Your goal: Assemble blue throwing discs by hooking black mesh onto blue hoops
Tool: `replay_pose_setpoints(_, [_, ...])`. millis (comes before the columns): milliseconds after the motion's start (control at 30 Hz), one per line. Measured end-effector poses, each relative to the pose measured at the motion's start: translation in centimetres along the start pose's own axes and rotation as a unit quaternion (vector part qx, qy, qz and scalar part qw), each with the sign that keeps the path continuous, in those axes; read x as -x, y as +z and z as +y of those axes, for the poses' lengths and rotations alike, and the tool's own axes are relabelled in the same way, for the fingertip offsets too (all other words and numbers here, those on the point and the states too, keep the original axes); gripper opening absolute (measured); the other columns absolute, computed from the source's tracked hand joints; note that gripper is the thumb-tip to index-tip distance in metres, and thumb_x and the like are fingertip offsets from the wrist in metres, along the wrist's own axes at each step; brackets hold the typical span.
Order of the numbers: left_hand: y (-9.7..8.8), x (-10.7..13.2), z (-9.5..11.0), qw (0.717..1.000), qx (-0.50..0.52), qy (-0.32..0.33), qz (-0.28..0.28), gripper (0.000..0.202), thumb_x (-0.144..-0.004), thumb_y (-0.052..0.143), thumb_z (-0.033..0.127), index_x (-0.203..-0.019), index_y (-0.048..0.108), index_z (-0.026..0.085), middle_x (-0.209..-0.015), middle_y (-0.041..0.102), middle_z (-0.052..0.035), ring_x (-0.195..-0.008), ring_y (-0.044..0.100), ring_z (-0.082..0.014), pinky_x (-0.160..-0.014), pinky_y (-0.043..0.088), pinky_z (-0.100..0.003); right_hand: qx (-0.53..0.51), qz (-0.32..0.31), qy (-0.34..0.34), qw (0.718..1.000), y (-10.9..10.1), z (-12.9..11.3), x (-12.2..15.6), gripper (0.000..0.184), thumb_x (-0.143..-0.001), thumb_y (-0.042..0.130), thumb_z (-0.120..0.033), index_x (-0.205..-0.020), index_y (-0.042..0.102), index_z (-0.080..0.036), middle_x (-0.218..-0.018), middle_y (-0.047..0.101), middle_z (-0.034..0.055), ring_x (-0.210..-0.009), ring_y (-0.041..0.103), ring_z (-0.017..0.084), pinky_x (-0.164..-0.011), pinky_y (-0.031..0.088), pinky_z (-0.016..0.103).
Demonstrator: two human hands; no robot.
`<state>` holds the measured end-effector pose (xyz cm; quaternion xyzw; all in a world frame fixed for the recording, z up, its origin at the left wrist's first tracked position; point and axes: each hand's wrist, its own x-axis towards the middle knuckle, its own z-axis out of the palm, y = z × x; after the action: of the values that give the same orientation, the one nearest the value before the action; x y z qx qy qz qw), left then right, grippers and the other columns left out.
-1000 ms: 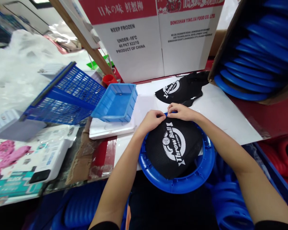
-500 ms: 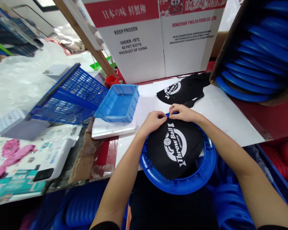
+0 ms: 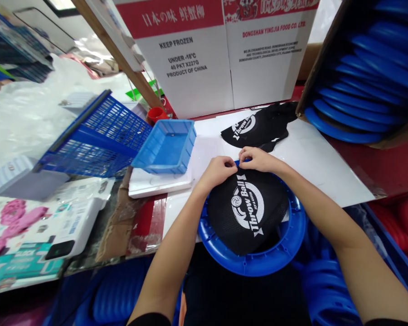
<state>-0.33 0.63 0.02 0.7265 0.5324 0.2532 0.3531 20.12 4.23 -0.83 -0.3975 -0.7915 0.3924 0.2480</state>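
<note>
A blue plastic ring (image 3: 255,265) rests at the near edge of the white work surface, partly over my lap. Across it lies a black mesh cloth (image 3: 221,215) printed "Throw Ball" in white. My left hand (image 3: 221,170) pinches the cloth's far edge at the ring's far rim. Close beside it, my right hand (image 3: 256,159) pinches the same edge, fingertips nearly touching the left ones. The cloth's near edge hangs loose inside the ring, with the blue rim bare there. More black printed cloths (image 3: 274,122) lie just beyond my hands.
A light-blue tray (image 3: 170,145) sits on a white slab to the left, beside a blue basket (image 3: 102,136). A printed white carton (image 3: 204,90) stands behind. At the right, a cardboard box holds stacked blue rings (image 3: 353,108). More rings (image 3: 119,290) are below the table.
Both hands stay pinched at the cloth's far edge with hardly any movement. The view has shifted very slightly.
</note>
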Motion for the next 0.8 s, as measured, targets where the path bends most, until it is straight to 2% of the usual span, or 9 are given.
replay_pose_setpoints(233, [-0.6, -0.3, 0.4, 0.999, -0.049, 0.006, -0.023, 0.017, -0.072, 0.062, 0.024, -0.077, 0.077, 0.016, -0.078, 0.076, -0.0051, -0.078, 0.067, -0.0217, -0.075, 0.05, -0.031, 0.015, -0.008, 0.023, 1.0, -0.1, -0.4, -0.2, 0.005, -0.071, 0.066, -0.018, -0.069, 0.07, -0.017, -0.095, 0.062, 0.0018, -0.082, 0.057, 0.015, -0.08, 0.044, 0.029])
replay_pose_setpoints(467, [-2.1, -0.5, -0.2, 0.996, -0.019, 0.007, -0.091, 0.018, -0.08, 0.064, 0.025, -0.083, 0.08, 0.017, -0.086, 0.08, -0.0052, -0.082, 0.07, -0.0214, -0.082, 0.054, -0.033, 0.026, -0.059, 0.035, 0.997, -0.7, -0.9, -0.8, 0.008, -0.07, 0.066, -0.023, -0.066, 0.068, -0.017, -0.094, 0.061, 0.0024, -0.083, 0.057, 0.016, -0.078, 0.044, 0.03])
replay_pose_setpoints(567, [-2.0, -0.3, -0.3, 0.996, -0.02, 0.016, -0.08, 0.017, -0.083, 0.064, 0.023, -0.084, 0.08, 0.018, -0.087, 0.081, -0.0055, -0.082, 0.071, -0.0215, -0.083, 0.055, -0.034, 0.053, -0.1, 0.051, 0.992, -0.9, -0.9, -1.5, 0.008, -0.07, 0.065, -0.022, -0.064, 0.067, -0.018, -0.089, 0.064, 0.0025, -0.079, 0.057, 0.017, -0.074, 0.043, 0.029])
replay_pose_setpoints(667, [-1.3, -0.1, -0.3, 0.997, -0.039, 0.038, -0.046, 0.017, -0.086, 0.063, 0.019, -0.087, 0.08, 0.019, -0.091, 0.081, -0.0057, -0.086, 0.072, -0.0221, -0.086, 0.055, -0.035, 0.069, -0.143, 0.062, 0.985, -1.2, -0.6, -2.0, 0.009, -0.072, 0.065, -0.023, -0.068, 0.07, -0.018, -0.083, 0.066, 0.0026, -0.075, 0.057, 0.017, -0.07, 0.042, 0.03])
replay_pose_setpoints(800, [-0.7, 0.1, -0.2, 0.993, -0.065, 0.094, -0.001, 0.018, -0.093, 0.061, 0.024, -0.092, 0.078, 0.02, -0.098, 0.081, -0.0064, -0.092, 0.072, -0.0223, -0.087, 0.055, -0.036, 0.041, -0.152, 0.026, 0.987, -2.0, 0.0, -1.4, 0.018, -0.078, 0.067, -0.032, -0.076, 0.074, -0.016, -0.089, 0.071, 0.0048, -0.082, 0.061, 0.019, -0.075, 0.044, 0.03])
